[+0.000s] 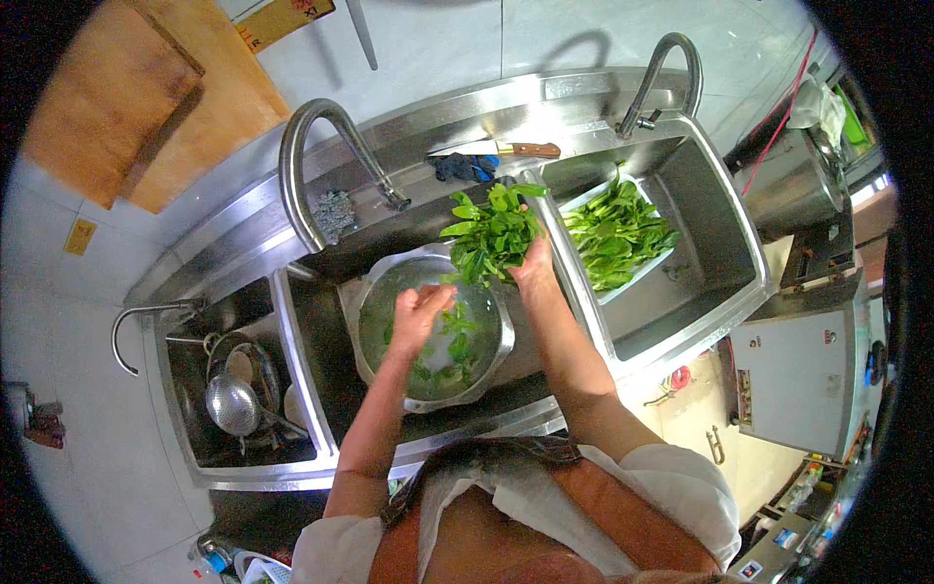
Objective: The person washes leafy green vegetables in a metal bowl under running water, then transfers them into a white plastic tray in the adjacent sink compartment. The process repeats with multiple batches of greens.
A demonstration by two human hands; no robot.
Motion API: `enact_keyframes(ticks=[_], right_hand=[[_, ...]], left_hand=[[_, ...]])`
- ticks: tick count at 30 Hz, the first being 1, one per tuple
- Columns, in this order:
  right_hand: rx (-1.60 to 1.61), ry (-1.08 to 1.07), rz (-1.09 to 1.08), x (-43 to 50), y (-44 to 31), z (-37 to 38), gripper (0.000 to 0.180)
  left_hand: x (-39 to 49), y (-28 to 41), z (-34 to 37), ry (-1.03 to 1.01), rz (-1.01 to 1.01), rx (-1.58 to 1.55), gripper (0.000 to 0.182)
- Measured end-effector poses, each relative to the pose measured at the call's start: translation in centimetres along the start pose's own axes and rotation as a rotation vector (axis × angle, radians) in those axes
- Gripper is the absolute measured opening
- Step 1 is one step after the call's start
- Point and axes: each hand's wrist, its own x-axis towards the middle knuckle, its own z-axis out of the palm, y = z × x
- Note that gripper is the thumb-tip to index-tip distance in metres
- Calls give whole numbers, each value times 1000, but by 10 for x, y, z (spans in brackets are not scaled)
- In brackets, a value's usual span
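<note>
My right hand [538, 254] grips a bunch of leafy greens [492, 226] above the right rim of a round metal basin [505, 361]. Water fills the basin, and loose green leaves [460, 347] float in it. Over the water, my left hand [423, 312] hovers with its fingers bent; whether something small is between them I cannot tell. The basin stands in the middle compartment of a stainless steel sink [319, 358]. In the right compartment, a white tray [633, 281] holds more leafy greens [620, 233], laid in a heap.
On the back ledge lie a wood-handled knife [533, 150], a dark blue cloth [467, 168] and a steel scouring pad [333, 214]. Curved faucets [314, 109] rise behind the sink. A perforated ladle [232, 404] and pans crowd the left compartment. Wooden boards [109, 95] lean at the wall.
</note>
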Motion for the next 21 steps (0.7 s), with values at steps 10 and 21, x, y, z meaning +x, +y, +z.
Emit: enact_keyframes(ticks=[10,21], right_hand=[[-47,-182,-71,-28,15,29,26],[-143,-257,38,-50,17,59,27]], left_hand=[[0,60,50,112,231,449,17],[-7,91,16,-127,202,65,14]])
